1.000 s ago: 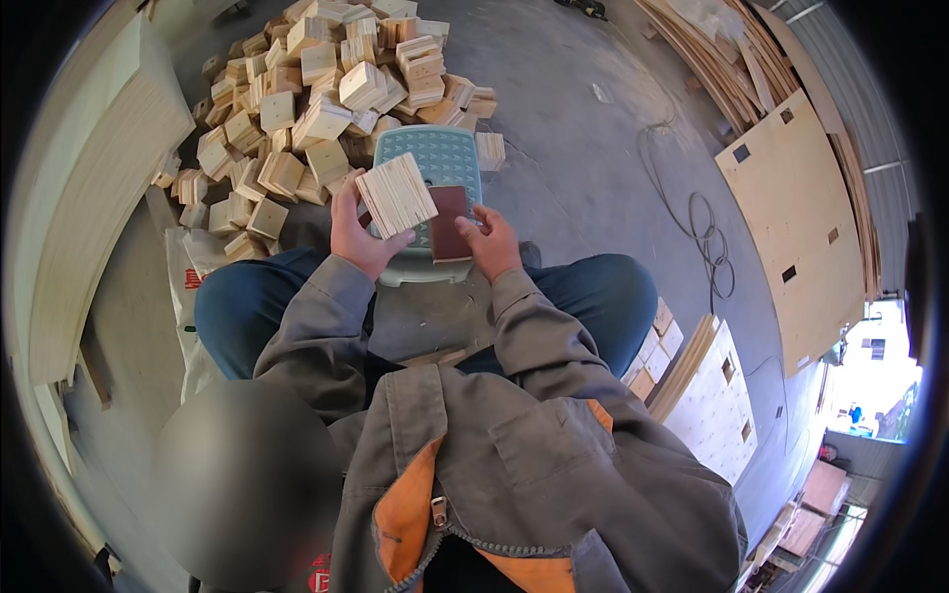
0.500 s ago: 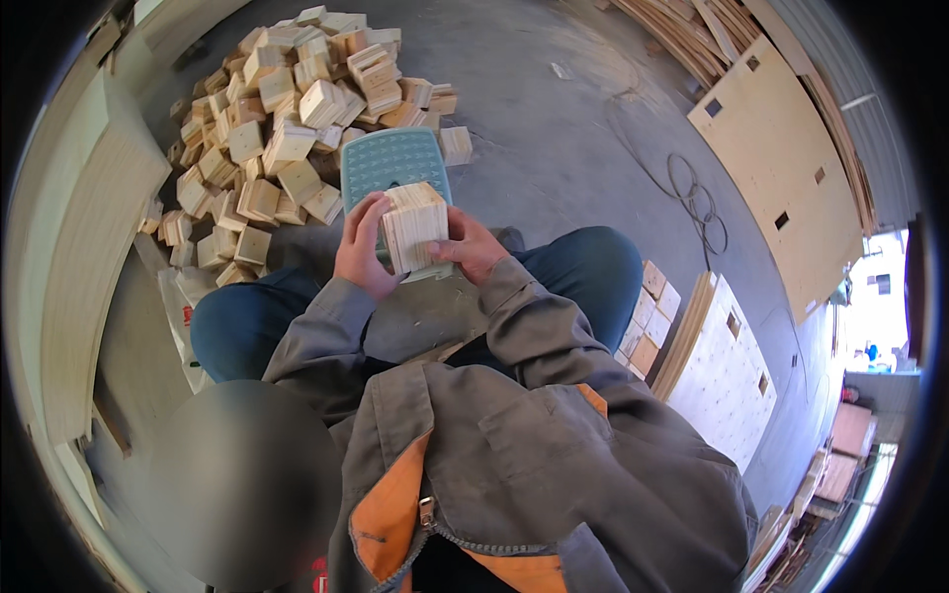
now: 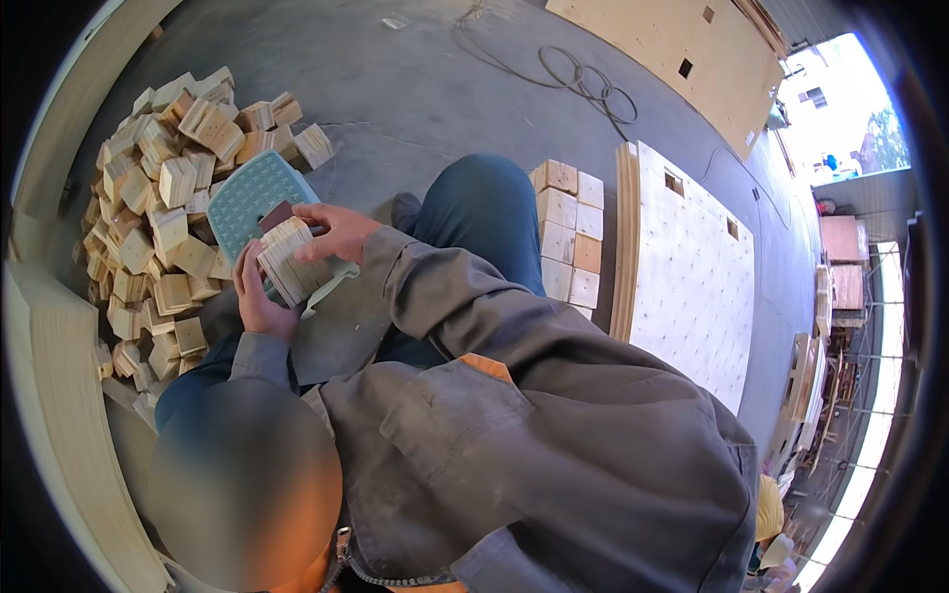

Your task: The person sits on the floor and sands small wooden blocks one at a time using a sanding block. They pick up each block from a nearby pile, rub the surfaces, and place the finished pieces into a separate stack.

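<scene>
My left hand [image 3: 263, 299] is wrapped round the near left side of a pale, layered plywood block [image 3: 286, 265], held tilted over a light teal plastic stool [image 3: 247, 194]. My right hand [image 3: 344, 233] is closed at the block's right side, its thumb against the block. Between its fingers and thumb is a thin, dark reddish-brown piece [image 3: 276, 215], which looks like sandpaper. It sticks out past the fingertips along the block's far edge. Part of it is hidden by the fingers and the block.
A large heap of similar wooden blocks [image 3: 148, 212] lies beyond and left of the stool. Right of my knee, blocks stand in a neat stack [image 3: 568, 222], beside leaning plywood panels [image 3: 682, 287]. A coiled cable [image 3: 583, 79] lies on the floor; a big board [image 3: 672, 40] stands behind.
My view has swung right, so the scene shifts left. The right hand has moved onto the block's far right side, and the reddish-brown piece now shows in it. The left hand still holds the block.
</scene>
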A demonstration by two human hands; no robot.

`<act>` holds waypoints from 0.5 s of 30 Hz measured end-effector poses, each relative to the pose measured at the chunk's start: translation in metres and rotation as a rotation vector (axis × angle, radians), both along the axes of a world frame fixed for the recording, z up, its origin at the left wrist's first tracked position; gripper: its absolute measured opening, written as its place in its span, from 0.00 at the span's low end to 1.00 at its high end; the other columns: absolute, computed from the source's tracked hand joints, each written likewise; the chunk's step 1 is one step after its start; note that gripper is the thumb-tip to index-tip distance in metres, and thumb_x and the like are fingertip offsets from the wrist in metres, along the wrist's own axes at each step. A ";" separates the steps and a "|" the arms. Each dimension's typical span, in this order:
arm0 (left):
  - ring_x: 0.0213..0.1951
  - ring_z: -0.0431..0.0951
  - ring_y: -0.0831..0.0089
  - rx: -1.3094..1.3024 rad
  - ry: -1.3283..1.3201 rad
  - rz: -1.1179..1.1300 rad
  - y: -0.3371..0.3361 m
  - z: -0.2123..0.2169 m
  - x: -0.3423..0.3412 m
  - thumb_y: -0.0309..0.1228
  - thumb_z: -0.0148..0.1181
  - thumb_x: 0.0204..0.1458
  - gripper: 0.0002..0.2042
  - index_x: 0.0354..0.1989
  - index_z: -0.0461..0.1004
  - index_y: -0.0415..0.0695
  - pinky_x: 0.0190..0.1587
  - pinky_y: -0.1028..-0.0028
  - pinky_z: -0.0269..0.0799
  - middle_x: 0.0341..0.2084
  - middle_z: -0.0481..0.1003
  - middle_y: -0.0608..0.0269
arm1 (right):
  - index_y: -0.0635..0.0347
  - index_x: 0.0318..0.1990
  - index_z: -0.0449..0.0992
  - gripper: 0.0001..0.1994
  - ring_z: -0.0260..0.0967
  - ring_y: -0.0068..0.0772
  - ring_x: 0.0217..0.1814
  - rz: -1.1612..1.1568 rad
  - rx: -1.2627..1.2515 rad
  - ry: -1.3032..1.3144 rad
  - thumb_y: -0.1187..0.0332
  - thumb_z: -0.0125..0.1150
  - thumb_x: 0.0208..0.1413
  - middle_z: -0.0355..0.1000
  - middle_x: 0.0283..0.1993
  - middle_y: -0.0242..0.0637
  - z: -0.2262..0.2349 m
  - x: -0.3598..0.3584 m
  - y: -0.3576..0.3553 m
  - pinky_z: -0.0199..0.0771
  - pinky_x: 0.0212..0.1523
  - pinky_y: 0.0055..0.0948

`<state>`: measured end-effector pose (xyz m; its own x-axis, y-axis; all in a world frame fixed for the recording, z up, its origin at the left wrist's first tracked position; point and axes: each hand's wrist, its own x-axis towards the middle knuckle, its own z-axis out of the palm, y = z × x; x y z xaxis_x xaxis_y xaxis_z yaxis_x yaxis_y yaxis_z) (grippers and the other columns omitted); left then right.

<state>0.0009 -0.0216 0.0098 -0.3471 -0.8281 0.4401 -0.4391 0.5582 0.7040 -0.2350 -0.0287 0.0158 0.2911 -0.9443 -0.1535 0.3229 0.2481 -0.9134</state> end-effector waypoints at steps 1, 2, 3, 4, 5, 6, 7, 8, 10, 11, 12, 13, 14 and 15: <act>0.70 0.69 0.54 0.009 -0.003 -0.001 0.001 0.001 -0.001 0.25 0.86 0.35 0.54 0.75 0.60 0.45 0.66 0.61 0.77 0.72 0.61 0.51 | 0.74 0.80 0.52 0.53 0.61 0.43 0.79 0.008 0.015 0.020 0.66 0.80 0.52 0.64 0.77 0.53 0.003 -0.002 0.002 0.60 0.78 0.38; 0.70 0.69 0.54 0.018 -0.006 -0.001 0.001 0.002 -0.001 0.25 0.86 0.36 0.54 0.75 0.59 0.45 0.66 0.61 0.77 0.72 0.61 0.51 | 0.74 0.80 0.53 0.53 0.62 0.43 0.78 -0.002 0.019 0.051 0.66 0.81 0.51 0.64 0.77 0.53 0.005 -0.003 0.002 0.60 0.77 0.38; 0.70 0.69 0.54 0.026 -0.009 -0.001 0.001 0.001 -0.002 0.25 0.86 0.36 0.54 0.75 0.59 0.45 0.66 0.61 0.77 0.72 0.61 0.51 | 0.73 0.79 0.54 0.52 0.63 0.43 0.78 -0.012 0.024 0.083 0.65 0.81 0.51 0.65 0.76 0.53 0.008 -0.003 0.002 0.60 0.77 0.38; 0.70 0.69 0.55 0.015 -0.025 -0.002 0.001 0.001 -0.003 0.26 0.86 0.36 0.54 0.75 0.59 0.45 0.66 0.61 0.77 0.72 0.60 0.51 | 0.73 0.79 0.56 0.52 0.63 0.43 0.77 -0.023 0.032 0.113 0.64 0.82 0.50 0.66 0.76 0.54 0.008 -0.004 0.003 0.61 0.77 0.38; 0.70 0.69 0.55 0.003 -0.040 -0.003 0.001 0.000 -0.004 0.26 0.87 0.36 0.54 0.76 0.59 0.44 0.67 0.61 0.77 0.72 0.60 0.51 | 0.73 0.78 0.57 0.52 0.64 0.43 0.76 -0.027 0.011 0.167 0.63 0.82 0.50 0.67 0.75 0.53 0.008 -0.004 0.002 0.61 0.77 0.38; 0.70 0.69 0.55 -0.009 -0.056 -0.004 0.000 -0.002 -0.005 0.26 0.87 0.36 0.55 0.76 0.58 0.44 0.67 0.61 0.77 0.72 0.60 0.51 | 0.72 0.78 0.58 0.52 0.65 0.43 0.76 -0.031 -0.009 0.220 0.63 0.83 0.49 0.68 0.74 0.52 0.008 -0.004 0.001 0.62 0.76 0.38; 0.70 0.69 0.55 -0.014 -0.052 0.001 0.000 -0.004 -0.005 0.26 0.87 0.36 0.55 0.76 0.58 0.44 0.67 0.61 0.77 0.72 0.59 0.51 | 0.72 0.78 0.59 0.51 0.66 0.43 0.75 -0.035 -0.029 0.273 0.62 0.83 0.49 0.69 0.73 0.52 0.008 -0.004 0.000 0.62 0.76 0.38; 0.70 0.69 0.55 -0.020 -0.048 0.004 -0.001 -0.008 -0.005 0.26 0.87 0.36 0.56 0.77 0.57 0.44 0.67 0.61 0.76 0.72 0.59 0.52 | 0.71 0.78 0.60 0.51 0.67 0.43 0.74 -0.044 -0.024 0.253 0.62 0.83 0.48 0.70 0.73 0.51 0.009 -0.003 0.001 0.63 0.75 0.38; 0.70 0.69 0.55 0.014 -0.003 0.003 -0.003 -0.014 -0.003 0.25 0.86 0.37 0.57 0.78 0.55 0.43 0.68 0.59 0.76 0.72 0.58 0.52 | 0.70 0.77 0.62 0.51 0.69 0.44 0.73 -0.060 -0.015 0.212 0.60 0.84 0.47 0.71 0.72 0.50 0.012 -0.002 0.001 0.66 0.74 0.37; 0.70 0.69 0.55 0.054 0.036 -0.002 -0.004 -0.016 -0.002 0.25 0.86 0.37 0.57 0.78 0.55 0.43 0.68 0.59 0.76 0.72 0.57 0.53 | 0.70 0.77 0.62 0.51 0.70 0.43 0.72 -0.052 -0.011 0.185 0.60 0.84 0.47 0.72 0.72 0.50 0.014 -0.002 0.001 0.67 0.73 0.37; 0.70 0.69 0.56 0.068 0.058 -0.011 -0.005 -0.018 0.000 0.24 0.86 0.37 0.57 0.78 0.54 0.43 0.67 0.58 0.76 0.72 0.58 0.53 | 0.70 0.77 0.62 0.51 0.71 0.43 0.72 -0.045 -0.008 0.158 0.59 0.84 0.47 0.72 0.72 0.50 0.016 -0.003 0.000 0.68 0.72 0.37; 0.70 0.69 0.56 0.084 0.082 -0.024 -0.004 -0.017 -0.002 0.24 0.86 0.38 0.57 0.78 0.53 0.43 0.67 0.57 0.76 0.71 0.58 0.53 | 0.69 0.76 0.63 0.51 0.71 0.43 0.71 -0.040 -0.003 0.134 0.59 0.84 0.46 0.72 0.72 0.49 0.017 -0.005 0.000 0.70 0.71 0.37; 0.69 0.69 0.56 0.101 0.107 -0.038 -0.005 -0.017 -0.004 0.23 0.86 0.38 0.58 0.79 0.53 0.43 0.67 0.57 0.76 0.71 0.58 0.54 | 0.69 0.76 0.63 0.52 0.72 0.42 0.71 -0.049 0.000 0.123 0.59 0.85 0.46 0.72 0.71 0.49 0.018 -0.007 0.001 0.70 0.70 0.37; 0.69 0.70 0.57 0.091 0.123 -0.045 -0.004 -0.017 -0.007 0.22 0.86 0.37 0.58 0.79 0.53 0.43 0.67 0.57 0.76 0.71 0.61 0.53 | 0.69 0.76 0.63 0.52 0.72 0.42 0.70 -0.058 0.004 0.113 0.58 0.85 0.45 0.73 0.71 0.49 0.019 -0.008 0.002 0.71 0.70 0.37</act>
